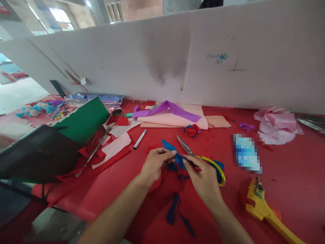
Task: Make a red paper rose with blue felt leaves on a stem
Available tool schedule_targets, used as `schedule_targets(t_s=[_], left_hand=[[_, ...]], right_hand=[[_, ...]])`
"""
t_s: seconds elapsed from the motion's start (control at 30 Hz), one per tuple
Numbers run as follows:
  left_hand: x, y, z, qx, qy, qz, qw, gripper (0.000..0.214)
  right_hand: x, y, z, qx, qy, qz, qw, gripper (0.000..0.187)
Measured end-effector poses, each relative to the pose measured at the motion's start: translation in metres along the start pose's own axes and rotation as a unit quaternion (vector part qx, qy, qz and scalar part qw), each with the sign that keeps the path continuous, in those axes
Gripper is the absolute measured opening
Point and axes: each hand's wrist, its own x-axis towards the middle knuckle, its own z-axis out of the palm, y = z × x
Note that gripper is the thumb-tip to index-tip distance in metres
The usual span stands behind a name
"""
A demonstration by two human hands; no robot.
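Observation:
My left hand point(157, 162) is closed, pinching a small blue piece of felt-like material point(169, 145) between thumb and fingers. Against that piece's right edge, my right hand point(203, 174) has its fingers closed round a dark slim thing with a red part point(196, 167); most of it is hidden. Yellow-handled scissors point(186, 146) lie just beyond the right hand, blades pointing away to the left. Under the hands are blue scraps point(173, 208) on the red tabletop point(142, 210). Behind the scissors sits a red and blue ruffled ball point(192, 130).
A yellow glue gun point(261, 203) lies at the right, near a pixelated patch. Crumpled pink plastic point(276, 125) is farther back. Folded pink sheets point(175, 122) carry a purple strip point(166, 108). A marker point(140, 139), tweezers point(98, 145) and a green board point(83, 118) stand left. A white panel point(127, 61) borders the back.

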Motion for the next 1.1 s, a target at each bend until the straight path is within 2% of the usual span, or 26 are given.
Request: schedule_targets(t_s=[0.1, 0.2, 0.27, 0.33, 0.4, 0.43, 0.5, 0.53, 0.6, 0.7, 0.77, 0.87, 0.97, 1.03, 1.1], left_hand=[[-0.003, 0.000, 0.004, 0.047, -0.016, 0.041, 0.998, 0.026], [-0.008, 0.002, 0.008, 0.124, -0.045, 0.092, 0.987, 0.023], [-0.013, 0.003, 0.004, 0.173, -0.067, 0.104, 0.977, 0.021], [-0.020, 0.001, -0.007, 0.232, -0.076, 0.105, 0.964, 0.021], [-0.031, -0.002, -0.026, 0.302, -0.038, 0.111, 0.946, 0.019], [-0.036, -0.005, -0.035, 0.322, 0.017, 0.127, 0.938, 0.017], [-0.047, -0.009, -0.051, 0.349, 0.143, 0.153, 0.913, 0.015], [-0.050, -0.011, -0.055, 0.359, 0.189, 0.160, 0.900, 0.015], [-0.051, -0.014, -0.054, 0.380, 0.227, 0.167, 0.881, 0.019], [-0.037, -0.016, -0.038, 0.402, 0.247, 0.191, 0.861, 0.025], [-0.023, -0.018, -0.028, 0.407, 0.286, 0.193, 0.846, 0.027], [-0.006, -0.023, -0.022, 0.340, 0.306, 0.178, 0.871, 0.023], [-0.001, -0.022, -0.027, 0.287, 0.288, 0.168, 0.898, 0.023], [-0.006, -0.013, -0.030, 0.259, 0.274, 0.171, 0.910, 0.019], [-0.015, 0.003, -0.030, 0.208, 0.254, 0.187, 0.926, 0.022]], right_hand=[[0.005, 0.003, 0.000, 0.156, 0.009, 0.119, 0.981, 0.023], [0.009, 0.003, 0.000, 0.278, 0.035, 0.180, 0.943, 0.021], [0.010, 0.002, -0.003, 0.261, 0.049, 0.177, 0.948, 0.020], [0.010, 0.001, -0.010, 0.147, 0.071, 0.116, 0.980, 0.019], [0.010, 0.000, -0.019, 0.002, 0.129, 0.028, 0.991, 0.018], [0.009, 0.000, -0.023, -0.038, 0.160, 0.000, 0.986, 0.018], [0.009, -0.001, -0.030, -0.034, 0.200, -0.008, 0.979, 0.020], [0.009, -0.001, -0.033, -0.025, 0.205, -0.001, 0.979, 0.022], [0.009, -0.002, -0.035, -0.075, 0.198, -0.014, 0.977, 0.024], [0.010, -0.004, -0.039, -0.226, 0.205, -0.086, 0.949, 0.024], [0.009, -0.005, -0.041, -0.216, 0.216, -0.121, 0.944, 0.022], [0.007, -0.007, -0.045, -0.202, 0.217, -0.151, 0.943, 0.019], [0.006, -0.010, -0.047, -0.210, 0.173, -0.154, 0.950, 0.017], [0.006, -0.011, -0.046, -0.107, 0.125, -0.124, 0.979, 0.016], [0.007, -0.012, -0.043, 0.074, 0.071, -0.039, 0.994, 0.019]])
